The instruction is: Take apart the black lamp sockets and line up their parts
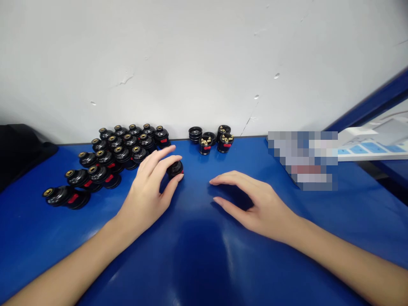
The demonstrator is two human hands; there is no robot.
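Note:
My left hand point(153, 182) has its thumb and a finger closed around a black lamp holder point(175, 169) with a red tab, its left part hidden behind my fingers. To the left of that hand stand several assembled black lamp holders point(100, 175) in rows, each with a brass-coloured threaded hole on top and most showing a red tab. My right hand point(251, 199) is over the blue table, its thumb and fingers apart with nothing between them. Beyond the hands, by the wall, are open lamp holder bases point(225, 143) with brass contacts and a hollow black cap point(195, 134).
The blue table point(153, 263) runs back to a white wall point(204, 63). At the right lies a pixelated item point(302, 161) beside a white and blue tray-like object point(372, 148). Black cloth point(22, 148) lies at the far left. A blue frame bar point(369, 100) slants at the right.

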